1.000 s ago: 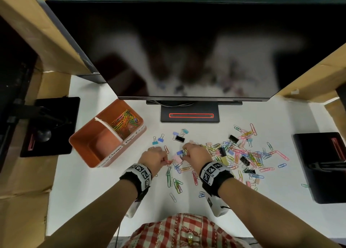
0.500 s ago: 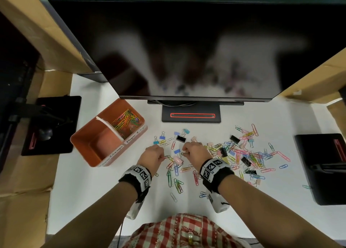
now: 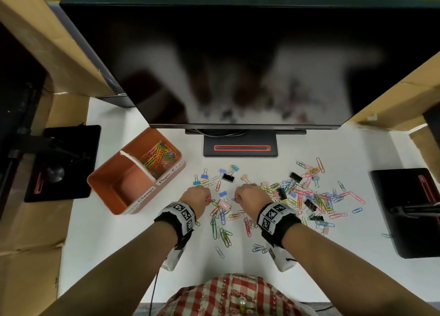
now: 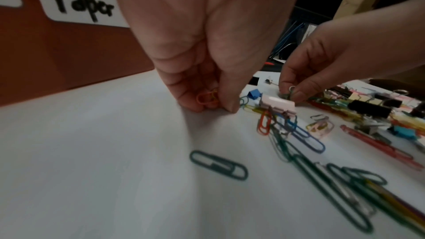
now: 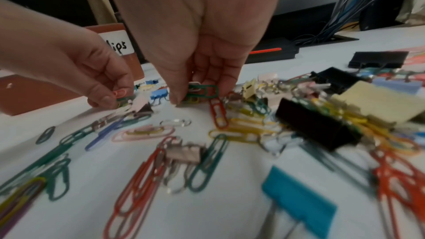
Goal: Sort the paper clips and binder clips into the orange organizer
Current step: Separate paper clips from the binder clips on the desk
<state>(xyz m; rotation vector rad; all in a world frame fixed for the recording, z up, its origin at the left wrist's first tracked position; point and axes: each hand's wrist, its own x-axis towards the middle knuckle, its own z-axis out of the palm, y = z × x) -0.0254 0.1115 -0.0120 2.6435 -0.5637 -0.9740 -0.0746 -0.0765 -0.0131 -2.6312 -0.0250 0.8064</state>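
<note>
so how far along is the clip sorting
Early on. Done: a bunch of coloured paper clips lies in the far compartment of the orange organizer; its near compartment looks empty. In hand: the left hand pinches an orange paper clip, and the right hand pinches a green paper clip. Left: the scattered clips on the white desk, binder clips included.

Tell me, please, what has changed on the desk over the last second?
Little has changed. The left hand and right hand have drawn slightly apart, uncovering the pink binder clip between them. Each hand now pinches paper clips in its fingers: orange ones on the left, green ones on the right. The orange organizer and the scattered pile stayed put.
</note>
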